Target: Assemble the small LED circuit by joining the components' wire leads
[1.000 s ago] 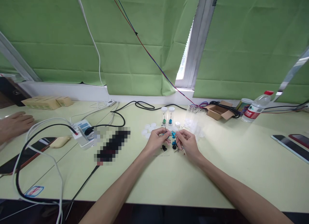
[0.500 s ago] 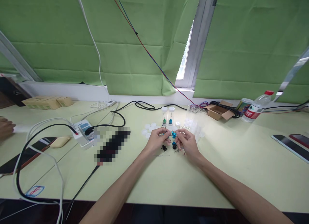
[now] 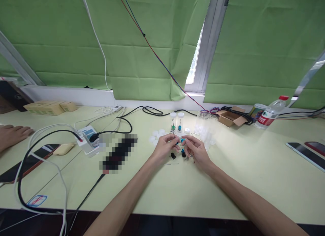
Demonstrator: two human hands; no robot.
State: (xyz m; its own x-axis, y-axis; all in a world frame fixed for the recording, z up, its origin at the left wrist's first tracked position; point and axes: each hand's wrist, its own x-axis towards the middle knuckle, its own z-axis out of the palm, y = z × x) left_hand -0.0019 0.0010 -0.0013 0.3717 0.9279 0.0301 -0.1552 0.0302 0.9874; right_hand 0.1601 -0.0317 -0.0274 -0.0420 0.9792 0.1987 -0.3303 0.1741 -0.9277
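Note:
My left hand [image 3: 165, 146] is closed, with a thin dark rod [image 3: 174, 133] sticking up from its pinched fingertips. Facing it, my right hand [image 3: 197, 149] pinches a small bright-blue part [image 3: 182, 140] that is partly hidden by the fingers. Below the fingertips, a blue-and-black piece [image 3: 183, 153] stands on the table beside a small black part [image 3: 173, 156]. A thin metal pin [image 3: 167, 164] lies near my left wrist. Behind my hands stand two clear tubes with white caps, one with a green piece [image 3: 173, 127], the other with a blue piece [image 3: 179, 127].
White round caps [image 3: 153, 138] and clear containers [image 3: 208, 136] surround my hands. A power strip [image 3: 88, 141] with cables lies left, and a co-worker's hand [image 3: 15, 136] rests at the far left. An open cardboard box [image 3: 231, 118], a water bottle [image 3: 270, 114] and phones [image 3: 306, 155] are right.
My right fingers have shifted slightly left toward my left hand, and the blue part between them is more covered. The co-worker's hand has moved further into view from the left.

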